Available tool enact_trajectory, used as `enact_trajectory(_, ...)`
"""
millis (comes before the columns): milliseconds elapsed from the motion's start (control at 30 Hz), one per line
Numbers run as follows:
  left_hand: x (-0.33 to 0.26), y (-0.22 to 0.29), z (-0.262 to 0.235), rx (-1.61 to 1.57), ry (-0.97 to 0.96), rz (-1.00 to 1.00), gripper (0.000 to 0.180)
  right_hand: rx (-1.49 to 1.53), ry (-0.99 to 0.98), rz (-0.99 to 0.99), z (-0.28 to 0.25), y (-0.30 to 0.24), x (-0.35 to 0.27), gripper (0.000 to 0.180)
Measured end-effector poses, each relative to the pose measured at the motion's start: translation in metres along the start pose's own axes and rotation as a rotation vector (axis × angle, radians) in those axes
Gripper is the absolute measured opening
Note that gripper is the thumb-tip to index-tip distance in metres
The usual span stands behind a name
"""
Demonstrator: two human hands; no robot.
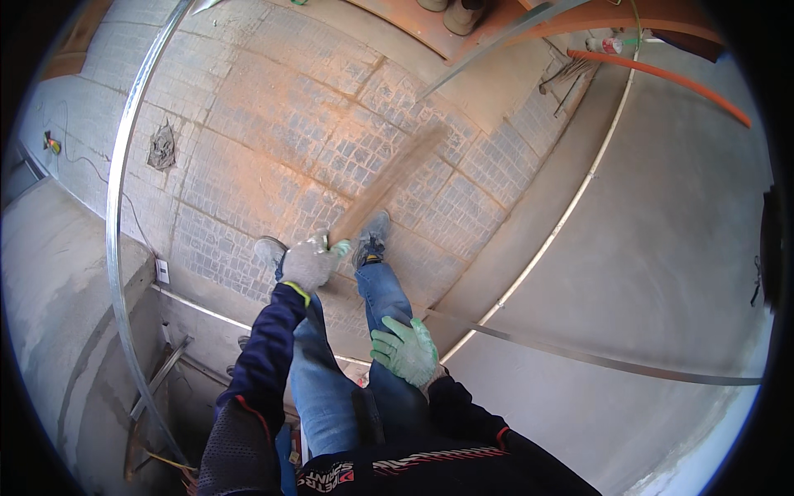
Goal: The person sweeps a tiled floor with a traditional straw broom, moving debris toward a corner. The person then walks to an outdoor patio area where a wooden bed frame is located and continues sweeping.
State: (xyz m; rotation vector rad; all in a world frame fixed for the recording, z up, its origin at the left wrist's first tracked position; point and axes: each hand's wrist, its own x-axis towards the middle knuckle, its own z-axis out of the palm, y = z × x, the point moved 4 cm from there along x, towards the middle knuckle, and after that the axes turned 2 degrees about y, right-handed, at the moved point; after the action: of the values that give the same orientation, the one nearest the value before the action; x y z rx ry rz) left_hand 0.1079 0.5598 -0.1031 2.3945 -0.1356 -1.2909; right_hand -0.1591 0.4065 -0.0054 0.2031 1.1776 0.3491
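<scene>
Grey-gloved left hand [308, 263]: fingers closed round the near end of a long, narrow, brown, wood-like strip [389, 179]; exact finger placement hidden behind the knuckles. Green-palmed gloved right hand [409, 355]: fingers spread, palm turned upward, holding nothing, just over the right leg of the blue denim jeans [385, 289]. Grip at one end probably chosen to leave the length free; right hand presumably set apart for clearance or balance. Strip slanting forward and rightward beyond the dusty grey shoes [376, 229], above the grey block-patterned floor [347, 149] — contact with it impossible to tell. Straight, dull brown, heavily blurred along both edges, especially toward the far end. Farther out: bright silver metal channel [116, 207] to the left; slim, off-white pipe [571, 219] to the right.
</scene>
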Motion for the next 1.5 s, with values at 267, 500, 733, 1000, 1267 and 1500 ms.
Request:
enact_trajectory(267,0.09,-0.075,-0.043,0.017,0.093,-0.205,0.055,0.026,-0.005,-0.015,-0.007,0.0,-0.004,0.074)
enact_trajectory(500,0.013,-0.09,-0.076,-0.562,0.271,-0.364,0.058,-0.012,0.052,-0.023,0.003,-0.004,-0.005,0.075)
enact_trajectory(733,0.092,-0.006,-0.016,0.067,0.137,-0.051,0.065,-0.02,0.048,-0.026,-0.001,-0.003,-0.003,0.075)
enact_trajectory(1000,0.099,-0.103,-0.085,-0.205,0.269,-0.356,0.065,-0.018,0.074,-0.027,-0.001,-0.005,-0.003,0.075)
enact_trajectory(1267,0.02,-0.053,-0.028,0.219,0.103,-0.048,0.067,-0.101,0.127,-0.036,0.011,-0.004,0.001,0.075)
enact_trajectory(1500,0.064,-0.084,-0.063,0.144,0.131,-0.221,0.058,-0.158,0.183,-0.035,0.008,-0.001,0.005,0.078)
